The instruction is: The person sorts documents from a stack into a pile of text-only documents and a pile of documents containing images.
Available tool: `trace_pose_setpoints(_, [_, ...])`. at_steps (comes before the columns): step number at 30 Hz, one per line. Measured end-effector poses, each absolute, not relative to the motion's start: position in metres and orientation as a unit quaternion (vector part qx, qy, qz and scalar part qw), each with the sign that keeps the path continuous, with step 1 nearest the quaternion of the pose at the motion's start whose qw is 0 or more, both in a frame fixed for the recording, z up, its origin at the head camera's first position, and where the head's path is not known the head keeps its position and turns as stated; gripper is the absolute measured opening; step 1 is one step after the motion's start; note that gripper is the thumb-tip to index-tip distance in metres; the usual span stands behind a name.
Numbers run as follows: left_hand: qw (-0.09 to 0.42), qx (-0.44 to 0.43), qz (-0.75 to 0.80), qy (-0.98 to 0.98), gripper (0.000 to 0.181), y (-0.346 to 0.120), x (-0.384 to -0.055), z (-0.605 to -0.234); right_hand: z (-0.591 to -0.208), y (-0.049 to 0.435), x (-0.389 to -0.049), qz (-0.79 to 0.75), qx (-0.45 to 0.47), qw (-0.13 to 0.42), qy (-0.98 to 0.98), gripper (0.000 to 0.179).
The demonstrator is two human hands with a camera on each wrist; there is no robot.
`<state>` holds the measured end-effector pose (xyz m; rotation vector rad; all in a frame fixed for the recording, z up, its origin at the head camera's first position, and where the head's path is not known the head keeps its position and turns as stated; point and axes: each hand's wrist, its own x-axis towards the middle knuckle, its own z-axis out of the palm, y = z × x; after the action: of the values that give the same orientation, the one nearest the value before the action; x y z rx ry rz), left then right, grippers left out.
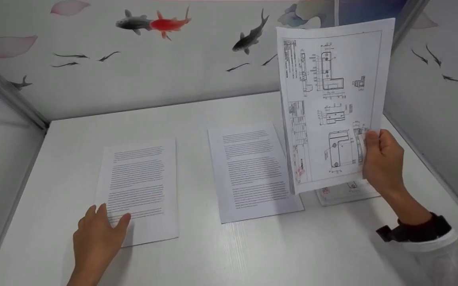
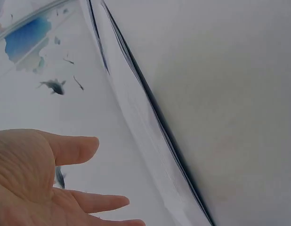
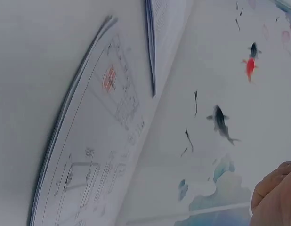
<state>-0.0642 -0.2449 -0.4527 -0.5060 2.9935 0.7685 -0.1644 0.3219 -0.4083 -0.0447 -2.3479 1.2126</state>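
Note:
My right hand (image 1: pixel 384 161) grips a thin stack of technical drawing sheets (image 1: pixel 332 139) by its right edge, thumb on the front face. The sheets are raised above the table, nearly upright. My left hand (image 1: pixel 98 234) is spread over the lower left corner of the left stack of printed text pages (image 1: pixel 149 228), thumb apart from the fingers. In the left wrist view nothing lies between the thumb and fingers, and the stack's edge (image 2: pixel 155 108) runs beside them. Part of my right hand (image 3: pixel 277 197) shows in the right wrist view; the raised sheets are outside it.
A second stack of printed text pages (image 1: pixel 253 178) lies mid-table, its right side partly behind the raised sheets. More drawing sheets (image 1: pixel 348 195) lie on the white table (image 1: pixel 201 254) below them, mostly hidden. Fish-patterned panels (image 1: pixel 197 63) enclose the table's back and sides.

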Motion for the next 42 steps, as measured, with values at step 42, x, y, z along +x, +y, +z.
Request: trace_pose_setpoints(42, [0.134,-0.203,0.195,0.950,0.101,-0.290,-0.075,-0.468,-0.469,0.446,-0.196,0.271,-0.017,-0.019,-0.962,0.051])
